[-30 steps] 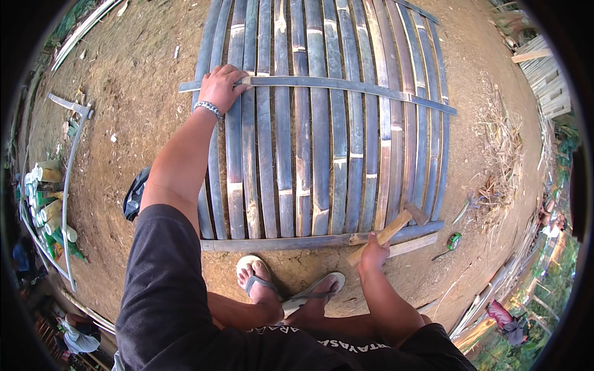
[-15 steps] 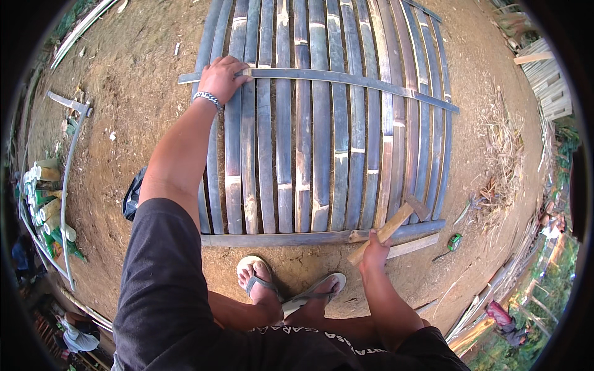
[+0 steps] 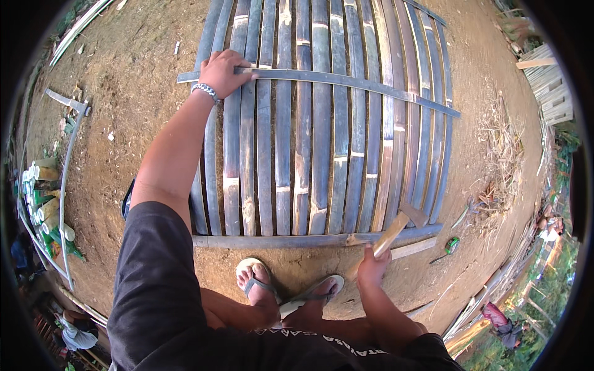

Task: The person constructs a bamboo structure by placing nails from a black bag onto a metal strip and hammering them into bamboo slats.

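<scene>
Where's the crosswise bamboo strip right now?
In the head view, the crosswise bamboo strip lies across the upper part of the lengthwise slats, with the left hand on it near its left end.

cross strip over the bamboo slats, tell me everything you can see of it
The cross strip is a long, narrow, flat length of what looks like split bamboo, blue-grey, with a lighter node-like mark toward its right end. It lies crosswise over the bamboo slats, sloping slightly down to the right, both ends reaching past the outer slats. The left grip covers it near its left end; whether it closes around the strip is hidden.
</scene>
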Tool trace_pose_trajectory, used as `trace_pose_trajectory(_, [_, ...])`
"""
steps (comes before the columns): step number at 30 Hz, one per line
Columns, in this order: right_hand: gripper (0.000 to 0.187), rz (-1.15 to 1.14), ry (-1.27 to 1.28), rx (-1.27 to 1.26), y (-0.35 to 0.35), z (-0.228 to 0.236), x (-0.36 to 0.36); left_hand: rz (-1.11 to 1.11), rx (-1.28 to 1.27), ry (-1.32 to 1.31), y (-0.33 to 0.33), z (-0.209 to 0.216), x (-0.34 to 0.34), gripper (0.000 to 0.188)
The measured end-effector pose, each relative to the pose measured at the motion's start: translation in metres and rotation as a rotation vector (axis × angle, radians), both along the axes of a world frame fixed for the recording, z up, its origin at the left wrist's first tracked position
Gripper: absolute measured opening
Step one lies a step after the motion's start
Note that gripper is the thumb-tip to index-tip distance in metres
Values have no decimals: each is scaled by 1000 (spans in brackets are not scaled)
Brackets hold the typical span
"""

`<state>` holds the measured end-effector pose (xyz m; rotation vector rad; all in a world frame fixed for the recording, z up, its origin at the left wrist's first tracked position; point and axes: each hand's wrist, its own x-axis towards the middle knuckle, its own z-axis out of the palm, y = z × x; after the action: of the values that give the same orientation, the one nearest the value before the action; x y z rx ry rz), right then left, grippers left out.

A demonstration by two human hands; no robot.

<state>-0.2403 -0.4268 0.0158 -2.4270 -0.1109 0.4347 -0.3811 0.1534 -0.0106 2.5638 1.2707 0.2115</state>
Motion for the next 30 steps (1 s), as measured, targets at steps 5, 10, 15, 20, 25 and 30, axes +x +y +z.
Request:
trace_pose_trajectory(5, [29,182,407,362,83,34,-7,308,120,-85,18,-26,52,58])
trace_pose_trajectory(10, [42,681,288,72,185,22,17,468,197,-114,9,-47,81,62])
trace_pose_trajectory(15, [47,810,239,43,267,22,17,404,259,-150,3,-44,79,53])
trace_pose_trajectory(20, [48,884,39,82,314,13,29,416,245,-55,2,-44,78,49])
trace_pose_trajectory(25, [50,802,146,362,332,35,27,416,223,-72,3,-41,79,49])
trace_pose_trajectory(30, [52,943,126,-189,349,22,32,415,211,-73,4,-41,80,48])
